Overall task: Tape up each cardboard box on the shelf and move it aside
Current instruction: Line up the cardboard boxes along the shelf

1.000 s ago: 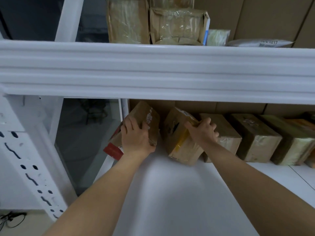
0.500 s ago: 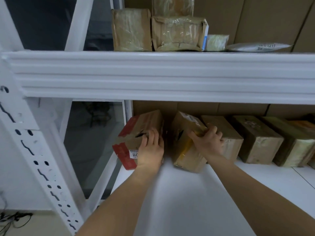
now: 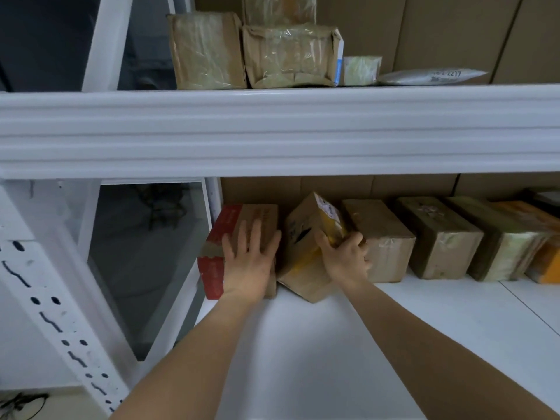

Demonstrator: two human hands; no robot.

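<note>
Left hand (image 3: 249, 262) motion-blurred; rightmost orange box (image 3: 545, 256) cut off.

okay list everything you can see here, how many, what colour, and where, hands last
red-ended box: 1, brown with red end, far left of lower shelf
tilted box: 1, brown with yellow tape, beside it
row boxes: at least 4, brown to orange, lower shelf right
upper boxes: 3, brown, taped, upper shelf left, one stacked
small packet: 1, pale green, upper shelf
flat mailer: 1, grey-white, upper shelf
shelf rack: 1, white
left hand: flat on red-ended box
right hand: grips tilted box
</note>
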